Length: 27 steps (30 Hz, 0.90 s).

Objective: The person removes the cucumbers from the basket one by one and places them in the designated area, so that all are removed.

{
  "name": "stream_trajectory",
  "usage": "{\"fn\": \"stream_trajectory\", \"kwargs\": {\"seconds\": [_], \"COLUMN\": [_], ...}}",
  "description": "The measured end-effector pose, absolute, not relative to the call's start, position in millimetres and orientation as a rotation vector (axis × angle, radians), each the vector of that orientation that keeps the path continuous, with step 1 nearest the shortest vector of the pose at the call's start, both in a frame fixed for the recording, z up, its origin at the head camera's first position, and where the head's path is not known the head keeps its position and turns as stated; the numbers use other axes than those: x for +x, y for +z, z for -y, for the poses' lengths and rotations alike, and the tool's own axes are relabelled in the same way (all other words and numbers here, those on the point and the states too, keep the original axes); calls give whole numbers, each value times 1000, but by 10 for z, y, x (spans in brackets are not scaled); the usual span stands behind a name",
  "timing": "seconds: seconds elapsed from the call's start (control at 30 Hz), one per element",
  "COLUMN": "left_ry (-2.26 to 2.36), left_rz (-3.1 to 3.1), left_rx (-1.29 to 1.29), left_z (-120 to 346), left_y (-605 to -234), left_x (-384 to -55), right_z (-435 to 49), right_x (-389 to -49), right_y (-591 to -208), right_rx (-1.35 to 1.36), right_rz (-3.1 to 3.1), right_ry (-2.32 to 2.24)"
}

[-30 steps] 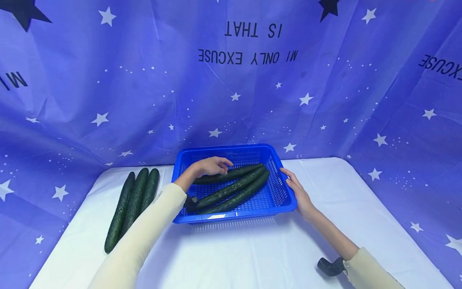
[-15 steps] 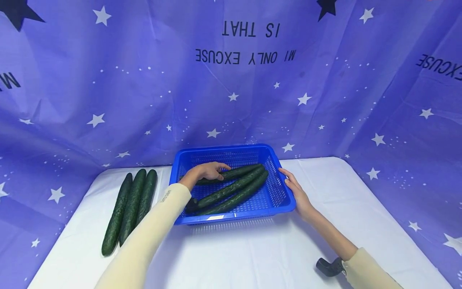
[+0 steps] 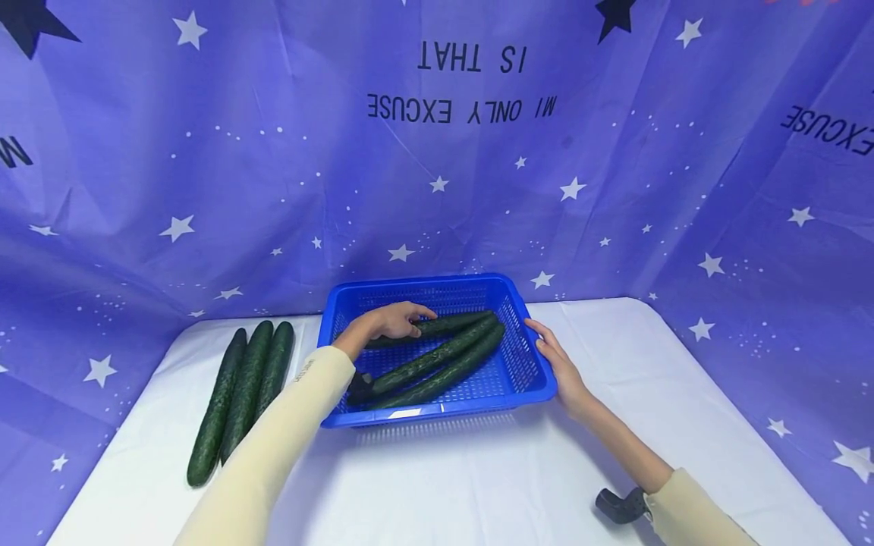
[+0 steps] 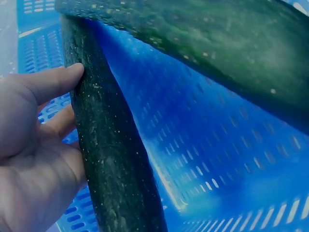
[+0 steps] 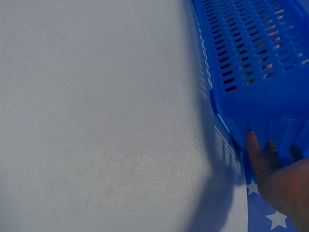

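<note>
My left hand (image 3: 396,320) is inside a blue plastic basket (image 3: 437,411), at the rearmost cucumber (image 3: 454,324). In the left wrist view the thumb lies on one side of this dark green cucumber (image 4: 116,145), and the other fingers go partly out of sight behind it. Two more cucumbers (image 3: 444,371) lie side by side nearer the basket's front; one crosses the top of the left wrist view. My right hand (image 3: 563,371) rests against the basket's right side. In the right wrist view its extended fingers (image 5: 258,152) touch the outer wall.
Three cucumbers (image 3: 242,394) lie side by side on the white tablecloth (image 3: 423,493), left of the basket. Behind the table hangs a purple-blue curtain (image 3: 437,220) with stars and lettering. A black device (image 3: 620,506) sits at my right wrist.
My left hand has come down from above the rear cucumber and taken hold of it. The right hand stays at the basket's side. The head view has shifted slightly.
</note>
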<state>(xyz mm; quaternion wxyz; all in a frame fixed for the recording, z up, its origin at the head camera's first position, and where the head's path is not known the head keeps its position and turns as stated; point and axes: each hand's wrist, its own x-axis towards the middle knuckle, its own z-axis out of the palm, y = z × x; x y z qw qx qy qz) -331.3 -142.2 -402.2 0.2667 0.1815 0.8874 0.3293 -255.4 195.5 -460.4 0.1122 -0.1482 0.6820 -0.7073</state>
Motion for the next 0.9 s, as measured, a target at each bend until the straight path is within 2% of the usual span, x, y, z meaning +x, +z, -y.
{"fn": "stream_trajectory", "kwargs": {"seconds": [0.6, 0.9], "left_ry": [799, 1147], "left_rz": [-2632, -2794], "left_rx": [627, 740], "left_z": [1427, 1610], "left_y": [-3700, -3071], "left_x": [-3303, -3174], "right_z": [-1936, -1956], "right_x": [-2558, -2558], "right_y": [-4619, -4607], "right_rx": [-450, -469], "right_rz": [-1983, -1982], "right_ry": [-2068, -2077]}}
